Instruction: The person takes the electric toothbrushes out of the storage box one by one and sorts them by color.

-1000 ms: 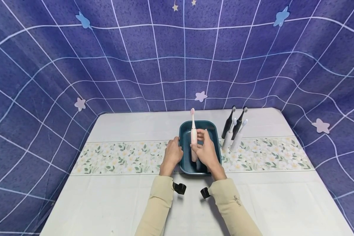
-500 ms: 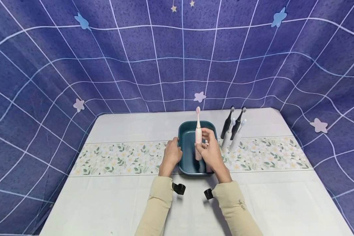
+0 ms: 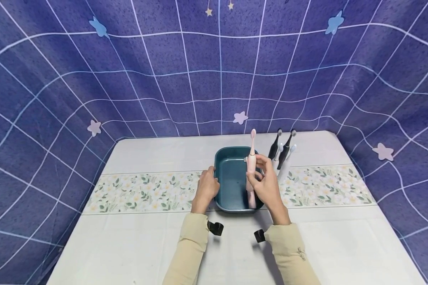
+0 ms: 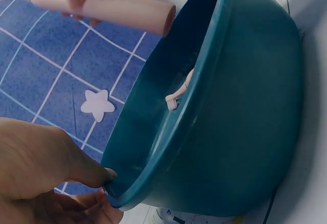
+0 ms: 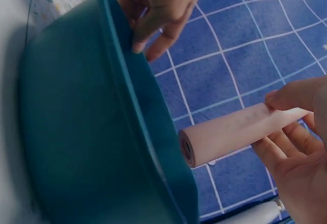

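Observation:
My right hand [image 3: 267,186] pinches a pink electric toothbrush [image 3: 251,163] by its handle, brush head up, over the right side of a dark teal basin [image 3: 232,180]. In the right wrist view the handle's round base [image 5: 187,148] stands above the basin's rim. My left hand [image 3: 206,187] grips the basin's left rim, thumb inside and fingers outside, as the left wrist view shows. A second pink toothbrush [image 3: 252,202] lies inside along the right wall, partly hidden by the held one; its brush head [image 4: 172,102] peeks over the rim in the left wrist view.
Right behind the right hand stand two black electric toothbrushes [image 3: 284,155] and two white ones [image 3: 287,164], upright on the table. A floral strip [image 3: 324,186] crosses the white tabletop [image 3: 128,245]. A blue star-patterned curtain [image 3: 164,87] rises behind and at both sides.
My right hand has carried the pink toothbrush rightward, from the basin's middle to its right side, uncovering the basin's floor. The left hand has stayed on the rim.

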Demonstrator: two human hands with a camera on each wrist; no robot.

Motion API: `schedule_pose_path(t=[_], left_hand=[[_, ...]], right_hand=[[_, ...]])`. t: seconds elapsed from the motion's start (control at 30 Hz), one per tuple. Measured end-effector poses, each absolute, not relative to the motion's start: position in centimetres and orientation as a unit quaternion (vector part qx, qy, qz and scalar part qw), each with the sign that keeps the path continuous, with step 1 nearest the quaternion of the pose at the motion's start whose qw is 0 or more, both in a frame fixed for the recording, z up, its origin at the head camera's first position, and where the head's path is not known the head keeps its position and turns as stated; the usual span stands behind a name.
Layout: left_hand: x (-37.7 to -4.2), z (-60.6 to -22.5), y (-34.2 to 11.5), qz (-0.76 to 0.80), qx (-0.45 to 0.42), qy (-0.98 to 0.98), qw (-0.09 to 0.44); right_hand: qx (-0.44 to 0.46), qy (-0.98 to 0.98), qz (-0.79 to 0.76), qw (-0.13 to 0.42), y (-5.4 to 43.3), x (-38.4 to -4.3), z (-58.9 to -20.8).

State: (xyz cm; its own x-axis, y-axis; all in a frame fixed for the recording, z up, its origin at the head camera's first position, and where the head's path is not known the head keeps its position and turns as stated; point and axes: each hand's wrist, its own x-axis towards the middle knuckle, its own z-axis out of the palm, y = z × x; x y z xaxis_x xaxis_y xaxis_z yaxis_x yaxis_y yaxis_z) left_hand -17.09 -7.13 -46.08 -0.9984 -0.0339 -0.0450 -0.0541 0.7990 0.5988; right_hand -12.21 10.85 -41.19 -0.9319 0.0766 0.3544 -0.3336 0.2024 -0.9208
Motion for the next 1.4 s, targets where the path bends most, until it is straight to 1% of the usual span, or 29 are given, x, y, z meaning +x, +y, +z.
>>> schedule_pose_path(t=[0.13, 0.43, 0.7, 0.9, 1.4], left_hand=[[-17.1, -46.1, -7.2, 0.314, -0.024, 0.949, 0.014], [-17.2, -46.0, -7.1, 0.312, -0.023, 0.950, 0.014], [-17.1, -45.8, -7.0, 0.311, -0.029, 0.950, 0.019], [-17.0, -45.8, -6.9, 0.308, -0.028, 0.951, 0.018], [-17.0, -45.9, -7.0, 0.316, -0.024, 0.948, 0.011]], right_hand=[[0.089, -0.758, 0.616, 0.198, 11.6, -11.9, -41.2], [0.075, -0.739, 0.618, 0.256, 14.1, -12.3, -44.4], [0.068, -0.730, 0.610, 0.300, 15.2, -11.2, -44.7], [0.051, -0.734, 0.608, 0.299, 15.1, -10.1, -44.6], [0.026, -0.746, 0.606, 0.275, 15.2, -10.5, -47.4]])
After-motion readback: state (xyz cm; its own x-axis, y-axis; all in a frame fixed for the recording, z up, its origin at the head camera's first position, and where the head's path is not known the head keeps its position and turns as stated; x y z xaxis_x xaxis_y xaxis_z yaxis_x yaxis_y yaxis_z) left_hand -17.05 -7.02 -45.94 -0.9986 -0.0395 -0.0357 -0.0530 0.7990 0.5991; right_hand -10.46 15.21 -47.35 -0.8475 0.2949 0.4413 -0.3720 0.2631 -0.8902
